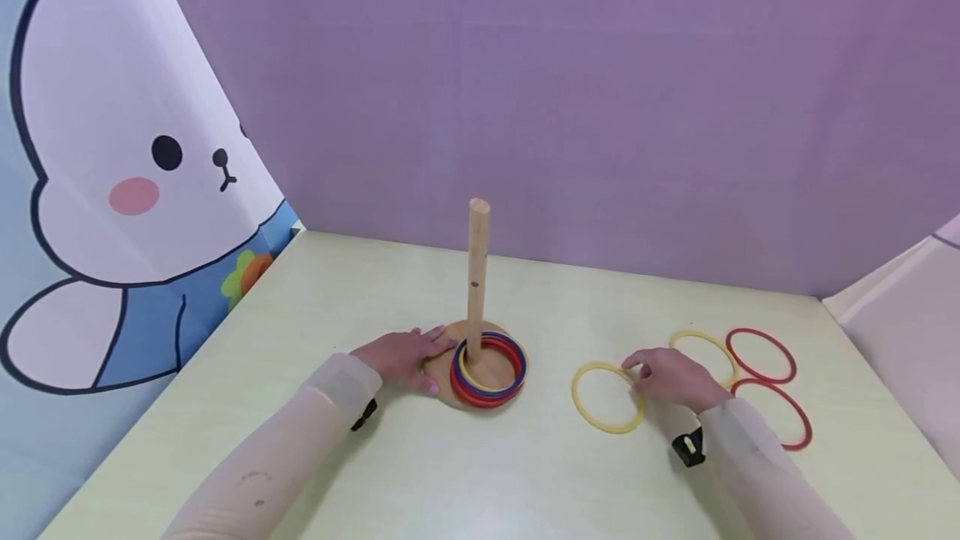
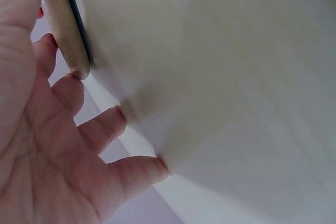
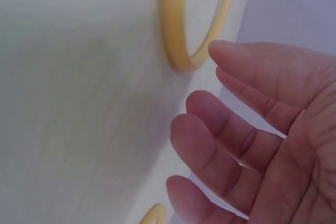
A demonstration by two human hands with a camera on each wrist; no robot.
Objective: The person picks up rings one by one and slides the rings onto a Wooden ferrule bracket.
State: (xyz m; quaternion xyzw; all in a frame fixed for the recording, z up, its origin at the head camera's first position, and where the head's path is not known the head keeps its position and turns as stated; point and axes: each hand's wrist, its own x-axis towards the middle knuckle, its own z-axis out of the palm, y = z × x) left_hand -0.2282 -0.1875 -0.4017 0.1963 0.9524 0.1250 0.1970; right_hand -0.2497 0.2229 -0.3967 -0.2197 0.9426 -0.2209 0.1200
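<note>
A round wooden base (image 1: pixel 444 375) with an upright wooden peg (image 1: pixel 477 273) stands on the table. Red, blue and yellow rings (image 1: pixel 487 402) lie around the peg's foot. At the base's left edge rests my left hand (image 1: pixel 401 357), fingers spread; the left wrist view shows its fingers beside the rim of the base (image 2: pixel 65 30). My right hand (image 1: pixel 675 377) is at the right edge of a yellow ring (image 1: pixel 615 430) lying flat on the table. In the right wrist view its fingers are loosely bent, with a fingertip close to the yellow ring (image 3: pixel 173 19).
Behind and beside my right hand lie another yellow ring (image 1: pixel 705 335) and two red rings (image 1: pixel 787 357), near the table's right side. A purple cloth (image 1: pixel 600 107) hangs along the back edge. A printed cartoon cloth (image 1: pixel 135 148) covers the left side.
</note>
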